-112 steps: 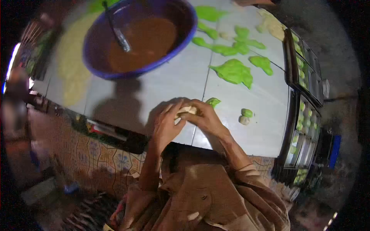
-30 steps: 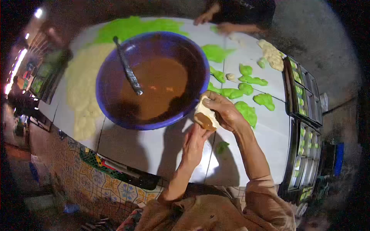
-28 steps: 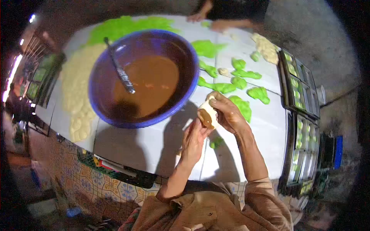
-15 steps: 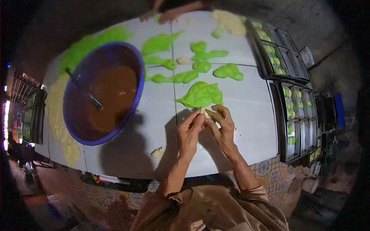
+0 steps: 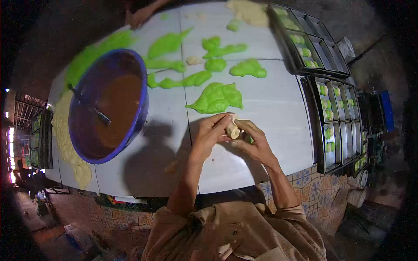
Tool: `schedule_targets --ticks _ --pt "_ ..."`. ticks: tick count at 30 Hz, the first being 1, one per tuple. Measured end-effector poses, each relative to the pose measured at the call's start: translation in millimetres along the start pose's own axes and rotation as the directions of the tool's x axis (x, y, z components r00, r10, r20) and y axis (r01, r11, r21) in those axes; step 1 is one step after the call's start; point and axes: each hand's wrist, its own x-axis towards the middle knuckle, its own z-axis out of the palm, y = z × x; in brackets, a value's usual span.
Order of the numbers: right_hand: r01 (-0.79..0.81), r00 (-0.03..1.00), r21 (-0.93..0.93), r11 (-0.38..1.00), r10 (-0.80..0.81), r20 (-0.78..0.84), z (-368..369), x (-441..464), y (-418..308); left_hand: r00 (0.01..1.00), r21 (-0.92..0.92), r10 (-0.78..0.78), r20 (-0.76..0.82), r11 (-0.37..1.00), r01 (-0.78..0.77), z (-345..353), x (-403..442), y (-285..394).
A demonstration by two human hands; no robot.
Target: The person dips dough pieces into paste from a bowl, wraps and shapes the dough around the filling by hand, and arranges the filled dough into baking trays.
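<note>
A small piece of pale dough (image 5: 233, 131) is held between my two hands, above the white table (image 5: 170, 108). My left hand (image 5: 209, 135) grips its left side with the thumb and fingers. My right hand (image 5: 257, 145) pinches the other side, fingers curled round it. A bit of green shows by the right fingers, too small to make out. Just beyond my hands lies a flattened lump of bright green dough (image 5: 216, 98). Left of them stands a purple basin (image 5: 142, 104) of brown paste, a dark-handled utensil (image 5: 93, 108) resting in it.
More green dough (image 5: 248, 68) lies in several pieces farther back. Pale dough sheets spread at the left edge (image 5: 72, 148) and far end (image 5: 249, 12). Dark divided trays (image 5: 333, 167) on the right hold green-and-pale pieces. Another person's hand (image 5: 138, 18) rests at the far edge.
The pale dough has turned and more of it shows between my hands. My view has shifted slightly. The other person's hand has moved left along the far edge.
</note>
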Motion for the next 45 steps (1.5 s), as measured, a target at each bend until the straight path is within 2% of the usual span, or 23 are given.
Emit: schedule_targets --ticks 1,3,7,10,11,13,14,15,17,19,23,24,27,28,29,30,34,35,37,39,40,43,45 --pt "-0.065 0.998 -0.047 0.997 0.065 0.009 -2.8 -0.6 -4.6 1.000 0.001 0.024 0.015 1.000 -0.024 2.8 -2.5 -0.4" --pt "-0.198 0.970 0.341 0.919 0.233 -0.065 0.1 -0.8 -16.4 0.999 0.093 0.000 -0.039 0.996 0.004 11.6 -7.9 2.5" --pt "0.231 0.929 -0.062 0.971 -0.239 -0.284 2.0 3.1 14.8 0.997 0.088 -0.001 0.080 0.996 -0.006 8.0 -2.4 -5.0" --pt "0.172 0.917 0.197 0.965 -0.084 -0.389 13.7 0.7 12.0 0.993 0.093 0.017 0.121 0.995 -0.028 7.8 -1.3 -15.7" --pt "0.172 0.915 0.057 0.983 -0.138 -0.380 9.8 0.2 28.7 0.991 0.096 0.031 0.129 0.994 -0.044 9.0 -1.6 -18.4" --pt "0.161 0.893 0.084 0.983 -0.109 -0.436 10.4 -0.2 18.9 0.993 0.082 0.015 0.121 0.996 -0.025 12.8 -5.9 -19.7" --pt "0.260 0.848 -0.226 0.939 -0.334 -0.412 5.7 0.9 21.9 0.995 0.050 0.000 0.103 0.999 -0.005 16.8 -8.4 -17.9" --pt "0.291 0.828 -0.322 0.901 -0.406 -0.387 4.6 2.3 18.7 0.996 0.018 -0.017 0.086 1.000 0.016 20.1 -10.3 -16.6" --pt "0.341 0.773 -0.504 0.794 -0.541 -0.331 2.8 4.5 12.5 0.996 0.146 0.033 0.080 0.988 -0.045 26.3 -9.4 -15.3" --pt "0.327 0.806 -0.533 0.780 -0.525 -0.274 -5.3 1.6 22.9 0.993 0.272 0.083 0.081 0.957 -0.102 30.0 -5.4 -15.6" --pt "0.256 0.877 -0.604 0.755 -0.445 -0.184 -21.8 0.5 29.9 0.997 -0.027 0.000 -0.083 1.000 -0.002 34.8 3.3 -40.1" --pt "0.227 0.904 -0.557 0.799 -0.386 -0.185 -25.7 -1.1 23.2 0.986 -0.019 -0.042 -0.161 0.999 0.039 35.5 3.5 -37.2" --pt "0.013 0.955 -0.317 0.949 -0.105 -0.277 -31.6 -8.8 4.8 0.986 0.056 -0.037 -0.164 0.997 0.047 37.7 11.2 -41.2" --pt "0.094 0.963 -0.431 0.897 -0.191 -0.188 -36.3 -11.7 6.9 0.996 0.100 0.041 -0.079 0.994 -0.033 42.7 7.3 -30.6" --pt "0.180 0.960 -0.532 0.828 -0.265 -0.088 -41.2 -14.4 9.8 0.996 0.126 0.019 -0.089 0.992 -0.007 41.9 9.7 -34.4" --pt "0.253 0.951 -0.518 0.817 -0.307 -0.020 -44.1 -14.2 14.6 0.997 0.113 0.015 -0.071 0.994 -0.007 42.4 11.3 -35.0" --pt "0.010 0.987 -0.300 0.954 -0.058 -0.152 -52.6 -7.9 19.8 0.981 0.136 -0.025 -0.194 0.989 0.052 42.4 19.0 -41.1" --pt "-0.137 0.966 -0.076 0.988 0.116 -0.231 -47.5 -6.1 13.5 0.974 0.296 -0.015 -0.226 0.952 0.084 39.0 17.5 -36.2" --pt "-0.205 0.968 -0.093 0.974 0.188 -0.164 -52.6 -1.0 22.5 0.968 0.342 0.045 -0.245 0.939 0.043 20.2 21.7 -48.5" --pt "-0.101 0.992 -0.491 0.866 0.125 0.017 -56.3 5.3 50.0 0.978 0.388 0.039 -0.207 0.920 0.046 8.0 18.9 -47.4" --pt "-0.105 0.988 -0.498 0.861 0.147 0.047 -58.4 6.1 54.5 0.984 0.416 0.042 -0.175 0.909 0.035 4.1 19.5 -47.1" --pt "-0.012 0.999 -0.744 0.668 0.033 0.013 -60.0 1.2 48.1 0.990 0.427 0.049 -0.129 0.904 0.011 -3.1 26.5 -47.9" --pt "-0.126 0.992 -0.755 0.643 0.099 -0.081 -51.6 -2.0 33.4 0.982 0.409 0.116 -0.150 0.911 -0.045 -2.6 23.7 -52.8"
